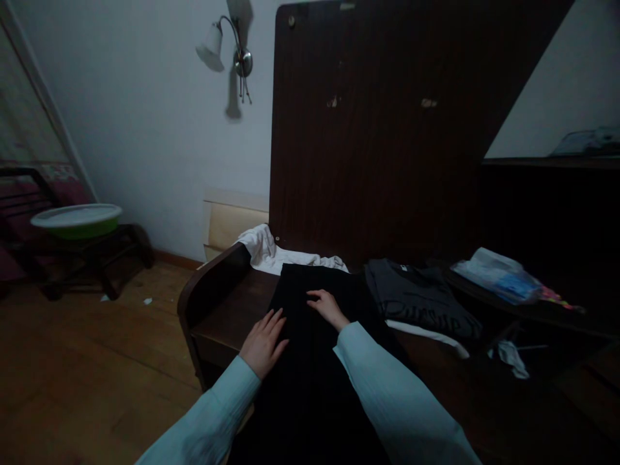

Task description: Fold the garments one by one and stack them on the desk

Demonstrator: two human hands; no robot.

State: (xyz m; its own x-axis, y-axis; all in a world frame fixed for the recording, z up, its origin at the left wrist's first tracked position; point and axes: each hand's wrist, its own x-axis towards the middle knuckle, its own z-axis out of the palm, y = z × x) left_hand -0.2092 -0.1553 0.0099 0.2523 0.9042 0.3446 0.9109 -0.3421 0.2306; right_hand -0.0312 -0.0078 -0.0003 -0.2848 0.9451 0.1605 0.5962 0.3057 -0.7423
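A long black garment point(310, 387), likely trousers though its kind is hard to make out, lies spread over a dark wooden bench point(225, 313) and hangs towards me. My left hand point(265, 342) rests flat on its left edge, fingers apart. On its upper middle lies my right hand point(329, 307), fingers stretched out to the left and holding nothing. Behind the garment's far end is a crumpled white cloth point(268, 252). To the right sits a folded dark grey shirt point(419, 297) with black lettering, and a white strip of cloth point(431, 334) shows below it.
A dark wooden panel point(378, 142) rises behind the bench. At right, a shelf point(571, 323) holds a clear plastic bag point(504, 278). A green basin point(82, 223) stands on a chair point(92, 255) at left. A lamp point(213, 48) hangs on the wall.
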